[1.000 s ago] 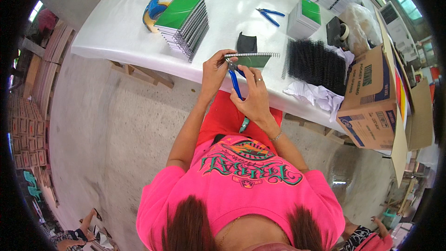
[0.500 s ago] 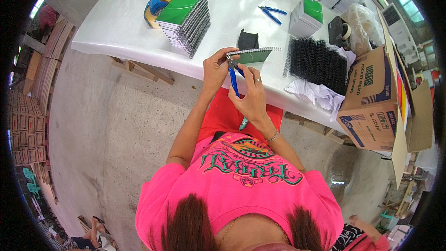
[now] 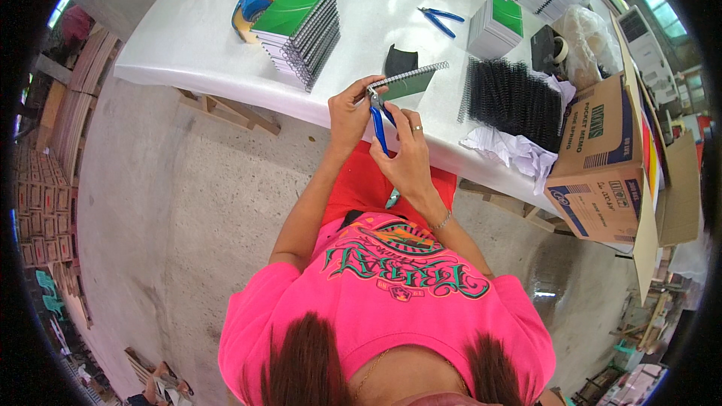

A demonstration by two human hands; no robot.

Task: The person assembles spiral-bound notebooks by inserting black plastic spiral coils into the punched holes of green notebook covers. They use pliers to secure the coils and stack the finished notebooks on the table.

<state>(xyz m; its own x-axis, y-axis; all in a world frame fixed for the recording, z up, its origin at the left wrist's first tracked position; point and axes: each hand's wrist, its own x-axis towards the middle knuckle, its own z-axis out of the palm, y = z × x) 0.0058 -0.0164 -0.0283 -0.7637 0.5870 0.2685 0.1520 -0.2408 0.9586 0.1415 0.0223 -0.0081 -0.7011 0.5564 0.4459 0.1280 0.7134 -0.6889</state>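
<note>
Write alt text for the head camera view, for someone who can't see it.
A person in a pink shirt holds a small spiral notebook in the left hand and blue-handled pliers in the right hand at its wire end, over a white table with stacked notebooks and black wire coils.

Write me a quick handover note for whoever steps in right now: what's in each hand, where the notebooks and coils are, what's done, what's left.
Left hand: holds a small green spiral notebook by its coil end, above the table edge.
Right hand: grips blue-handled pliers, tips at the coil's end.
Done: a stack of bound green notebooks on the table.
Left: loose black coils, an unbound pad stack. Spare pliers lie beyond.
</note>
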